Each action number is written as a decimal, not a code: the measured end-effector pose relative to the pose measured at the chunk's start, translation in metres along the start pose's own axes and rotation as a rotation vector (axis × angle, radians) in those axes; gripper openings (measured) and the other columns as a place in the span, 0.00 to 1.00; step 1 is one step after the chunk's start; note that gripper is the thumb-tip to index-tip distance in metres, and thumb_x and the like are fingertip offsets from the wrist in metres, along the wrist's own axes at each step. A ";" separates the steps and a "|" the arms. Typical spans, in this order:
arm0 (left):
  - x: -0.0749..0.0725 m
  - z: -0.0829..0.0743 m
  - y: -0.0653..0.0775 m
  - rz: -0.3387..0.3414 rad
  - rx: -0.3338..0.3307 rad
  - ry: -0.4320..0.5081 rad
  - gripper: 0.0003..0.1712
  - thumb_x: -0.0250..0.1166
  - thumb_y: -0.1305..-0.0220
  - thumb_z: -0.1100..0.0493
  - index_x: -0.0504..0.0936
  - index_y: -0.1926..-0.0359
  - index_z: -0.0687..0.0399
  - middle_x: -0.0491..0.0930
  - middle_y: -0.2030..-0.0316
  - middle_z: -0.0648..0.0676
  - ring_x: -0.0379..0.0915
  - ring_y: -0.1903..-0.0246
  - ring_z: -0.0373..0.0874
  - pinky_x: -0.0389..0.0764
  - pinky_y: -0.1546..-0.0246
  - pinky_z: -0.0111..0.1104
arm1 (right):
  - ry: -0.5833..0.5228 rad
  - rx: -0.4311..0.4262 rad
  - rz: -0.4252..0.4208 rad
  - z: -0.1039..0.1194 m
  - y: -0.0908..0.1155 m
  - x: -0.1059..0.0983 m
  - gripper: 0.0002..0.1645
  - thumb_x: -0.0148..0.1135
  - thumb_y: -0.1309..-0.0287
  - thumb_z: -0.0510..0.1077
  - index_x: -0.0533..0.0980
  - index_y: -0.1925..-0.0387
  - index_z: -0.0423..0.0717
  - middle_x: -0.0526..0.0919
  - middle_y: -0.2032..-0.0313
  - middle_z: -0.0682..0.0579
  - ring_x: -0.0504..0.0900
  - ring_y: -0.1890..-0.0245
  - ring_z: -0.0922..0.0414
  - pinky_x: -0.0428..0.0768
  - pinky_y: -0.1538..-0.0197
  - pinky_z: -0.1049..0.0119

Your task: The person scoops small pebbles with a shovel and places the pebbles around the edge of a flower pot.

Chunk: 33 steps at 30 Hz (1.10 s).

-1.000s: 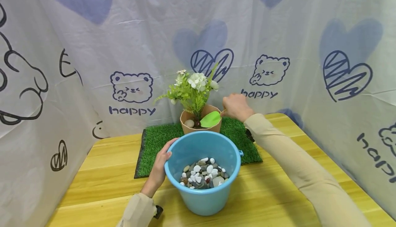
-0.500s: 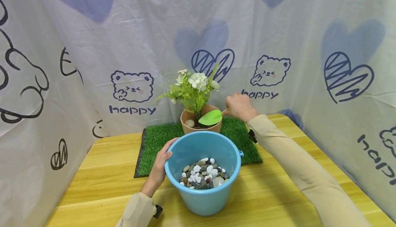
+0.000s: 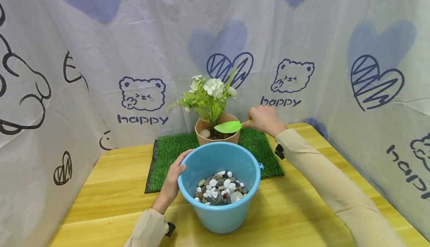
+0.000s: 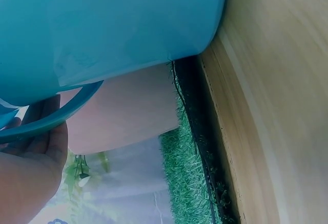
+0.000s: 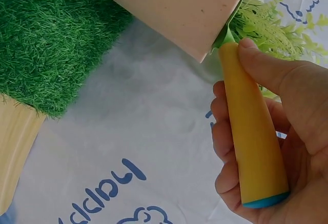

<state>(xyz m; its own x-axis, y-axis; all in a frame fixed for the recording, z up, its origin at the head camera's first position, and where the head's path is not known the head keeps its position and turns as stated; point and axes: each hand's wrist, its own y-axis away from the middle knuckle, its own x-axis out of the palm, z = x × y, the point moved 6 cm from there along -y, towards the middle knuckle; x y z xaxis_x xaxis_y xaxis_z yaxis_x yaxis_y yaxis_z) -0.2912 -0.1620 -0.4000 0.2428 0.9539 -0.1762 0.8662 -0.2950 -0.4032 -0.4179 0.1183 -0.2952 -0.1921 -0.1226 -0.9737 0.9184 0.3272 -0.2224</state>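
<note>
My right hand (image 3: 265, 120) grips the yellow handle (image 5: 254, 131) of a small trowel, thumb laid along it near the neck. The trowel's green blade (image 3: 228, 127) extends left over the mouth of a tan flowerpot (image 3: 218, 140). Inside the pot are a beige stone (image 3: 205, 133), dark filling and a white-flowered plant (image 3: 214, 88). On the near side, my left hand (image 3: 172, 179) holds the left rim of a light blue bucket (image 3: 221, 219), thumb over the edge. White, grey and brown pebbles (image 3: 218, 189) cover the bucket's bottom.
A mat of artificial grass (image 3: 168, 164) lies under the pot on the wooden table (image 3: 111, 187). The bucket stands in front of the pot and hides part of it. Printed white cloth (image 3: 151, 34) surrounds the table at the back and sides.
My right hand has shifted slightly right, and the trowel blade has turned from steeply tilted to nearly level. A brown round stone by the plant's stem no longer shows. My left hand stays put.
</note>
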 end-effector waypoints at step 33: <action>-0.004 0.000 0.000 0.025 -0.038 -0.062 0.32 0.40 0.33 0.53 0.63 0.28 0.53 0.69 0.35 0.65 0.72 0.43 0.66 0.80 0.51 0.48 | -0.133 -0.116 -0.042 -0.011 0.045 0.013 0.17 0.53 0.32 0.55 0.72 0.74 0.51 0.72 0.80 0.55 0.69 0.80 0.58 0.67 0.77 0.65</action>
<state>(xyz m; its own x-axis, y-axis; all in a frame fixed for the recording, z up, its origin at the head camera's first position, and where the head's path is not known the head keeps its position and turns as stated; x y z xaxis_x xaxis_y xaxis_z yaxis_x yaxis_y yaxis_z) -0.2924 -0.1653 -0.3993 0.2380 0.9406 -0.2420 0.8765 -0.3153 -0.3637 -0.3833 0.1415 -0.3187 -0.1751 -0.2590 -0.9499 0.8629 0.4242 -0.2748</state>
